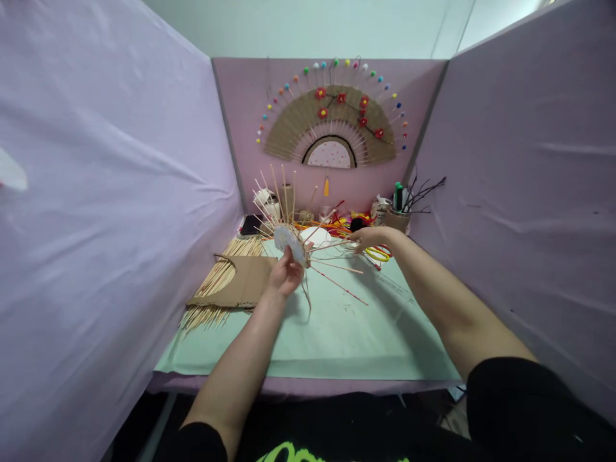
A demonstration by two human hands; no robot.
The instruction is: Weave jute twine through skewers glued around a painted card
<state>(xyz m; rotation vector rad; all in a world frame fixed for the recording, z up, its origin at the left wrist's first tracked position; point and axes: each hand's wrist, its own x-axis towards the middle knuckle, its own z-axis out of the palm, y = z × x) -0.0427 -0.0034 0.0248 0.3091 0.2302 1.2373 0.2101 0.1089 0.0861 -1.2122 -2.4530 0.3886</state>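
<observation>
My left hand (287,276) grips a pale round disc (290,244) by its edge, thumb on the near face. Thin wooden sticks (278,192) fan out from the disc's rim, upward and to the right. One stick (337,282) pointing down to the right has red marks. Twine (308,298) hangs below the disc. Off to the right, my right hand (366,239) has its fingers closed at the far end of a thin strand or stick running from the disc; which of the two I cannot tell. The disc is held tilted above the green tabletop (346,340).
Cardboard with a curved cutout (255,279) lies over a pile of thin sticks (202,317) at left. Yellow-handled scissors (378,255) lie near my right hand. Behind are a phone (251,224), colourful cords (332,228) and a pot of twigs (398,218). A decorated fan (289,125) hangs on the back panel.
</observation>
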